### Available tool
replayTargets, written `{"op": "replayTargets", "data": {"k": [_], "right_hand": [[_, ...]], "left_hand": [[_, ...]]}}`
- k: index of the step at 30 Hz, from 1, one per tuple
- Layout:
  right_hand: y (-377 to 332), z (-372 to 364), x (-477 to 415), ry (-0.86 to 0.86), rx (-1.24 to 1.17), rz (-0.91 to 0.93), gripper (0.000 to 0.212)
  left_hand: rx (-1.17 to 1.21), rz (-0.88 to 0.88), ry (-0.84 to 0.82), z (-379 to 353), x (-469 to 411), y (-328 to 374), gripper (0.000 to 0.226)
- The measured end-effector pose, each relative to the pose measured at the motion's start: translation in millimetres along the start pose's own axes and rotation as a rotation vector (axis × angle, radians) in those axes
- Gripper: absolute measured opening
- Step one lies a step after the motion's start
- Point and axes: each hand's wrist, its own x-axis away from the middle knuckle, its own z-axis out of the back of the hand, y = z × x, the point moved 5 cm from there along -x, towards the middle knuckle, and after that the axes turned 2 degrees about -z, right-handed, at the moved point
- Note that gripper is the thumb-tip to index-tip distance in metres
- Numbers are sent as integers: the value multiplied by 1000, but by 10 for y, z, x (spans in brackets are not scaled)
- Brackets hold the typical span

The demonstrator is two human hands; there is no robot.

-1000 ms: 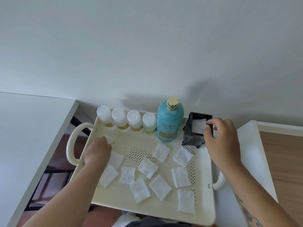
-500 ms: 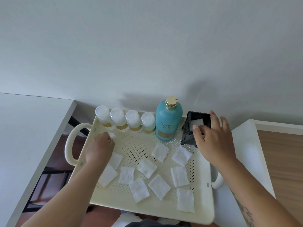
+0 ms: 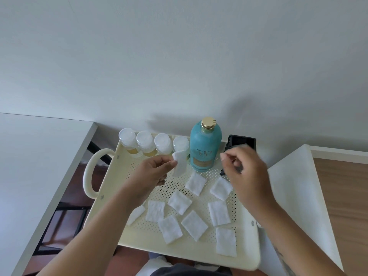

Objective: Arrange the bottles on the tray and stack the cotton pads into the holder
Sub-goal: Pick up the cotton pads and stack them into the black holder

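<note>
A cream perforated tray (image 3: 199, 253) carries several small white-capped bottles (image 3: 145, 142) in a row along its far edge, with a tall teal bottle (image 3: 205, 148) to their right. At the far right corner stands the black pad holder (image 3: 242, 142), partly hidden by my right hand. Several white cotton pads (image 3: 180, 202) lie loose across the tray. My left hand (image 3: 153, 174) pinches one cotton pad (image 3: 179, 162) above the tray, in front of the small bottles. Blurred, my right hand (image 3: 247, 176) hovers in front of the holder, fingers curled, with nothing visible in it.
A white tabletop (image 3: 29, 166) lies to the left, with dark legs and brown floor showing between it and the tray's looped handle (image 3: 89, 172). A white surface (image 3: 294, 196) adjoins the tray on the right, beside a wooden top (image 3: 346, 206). A pale wall stands directly behind.
My left hand has lifted a pad off the tray's left side and carried it right. My right hand has drawn back from the holder toward the tray's middle.
</note>
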Motion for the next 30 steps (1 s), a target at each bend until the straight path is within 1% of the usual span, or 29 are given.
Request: {"op": "replayTargets", "data": {"k": [2, 3, 5, 6, 7, 10, 12, 14, 16, 18, 20, 23, 26, 30], "right_hand": [[-80, -134, 72, -127, -161, -108, 10], [-78, -215, 106, -215, -229, -201, 8], [-15, -376, 194, -420, -360, -427, 20], [31, -426, 239, -479, -419, -525, 22], [70, -452, 269, -500, -468, -588, 19], [136, -446, 288, -478, -544, -633, 4], [147, -415, 272, -470, -566, -626, 2], [159, -366, 225, -439, -553, -598, 4], [192, -321, 169, -371, -518, -577, 6], [267, -240, 109, -299, -491, -574, 9], [228, -302, 111, -318, -485, -556, 10], [338, -161, 21, -203, -428, -530, 7], [453, 14, -69, -99, -378, -506, 7], [521, 191, -154, -5, -241, -474, 8]], "left_hand": [[67, 21, -78, -119, 36, 39, 18], [89, 34, -115, -171, 52, 49, 14], [119, 55, -186, -264, 80, 51, 10], [129, 64, -221, -308, 92, 50, 9], [137, 74, -253, -351, 103, 44, 9], [134, 102, -316, -430, 108, 11, 11], [119, 109, -323, -435, 96, -17, 11], [79, 107, -283, -392, 60, -50, 15], [-18, 92, -182, -271, 33, -73, 27], [-123, 88, -71, -119, 20, -127, 31], [-230, 74, 120, 198, 170, -225, 22], [-470, 48, 302, 506, 170, -350, 11], [-658, 44, 370, 730, 160, -435, 7], [-908, 134, 393, 983, 213, -563, 8]]}}
